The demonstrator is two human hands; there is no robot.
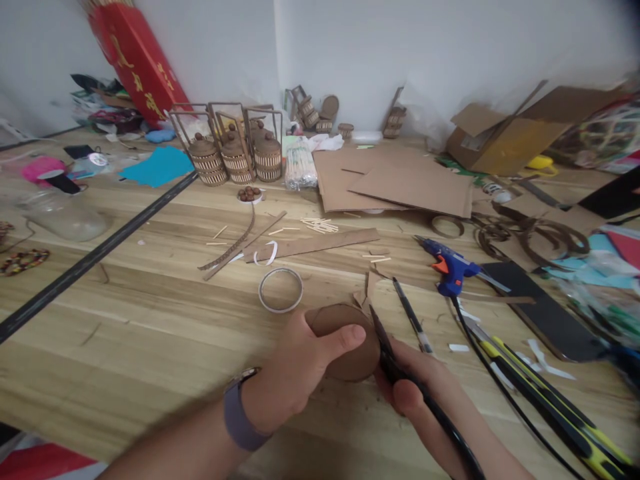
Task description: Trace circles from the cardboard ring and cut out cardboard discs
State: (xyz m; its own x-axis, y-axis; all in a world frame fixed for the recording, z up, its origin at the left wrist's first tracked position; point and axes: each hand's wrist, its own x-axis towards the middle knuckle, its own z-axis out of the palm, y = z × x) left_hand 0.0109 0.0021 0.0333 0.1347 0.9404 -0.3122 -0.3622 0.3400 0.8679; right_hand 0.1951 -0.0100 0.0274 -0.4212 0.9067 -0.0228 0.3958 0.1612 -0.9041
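Note:
My left hand [305,363] grips a round cardboard disc [353,357], thumb on top and fingers hidden beneath. A watch with a purple strap [243,413] is on that wrist. In my right hand [417,383] is a pair of black-handled scissors [387,353], their blades at the disc's right edge. A curled cardboard offcut [369,287] sticks out past the far edge of the disc, near the blade tips. Just beyond my left hand lies a tape ring [281,291]. A black pen [411,313] rests to the right of the disc.
A blue glue gun [453,267], its cord, and yellow-black utility knives [545,400] lie on the right. Small lidded baskets [230,157], brown beads [249,194] and cardboard sheets [395,177] stand farther back. Short sticks [320,225] and cardboard strips [325,245] are scattered mid-table. A glass jar [65,217] lies left.

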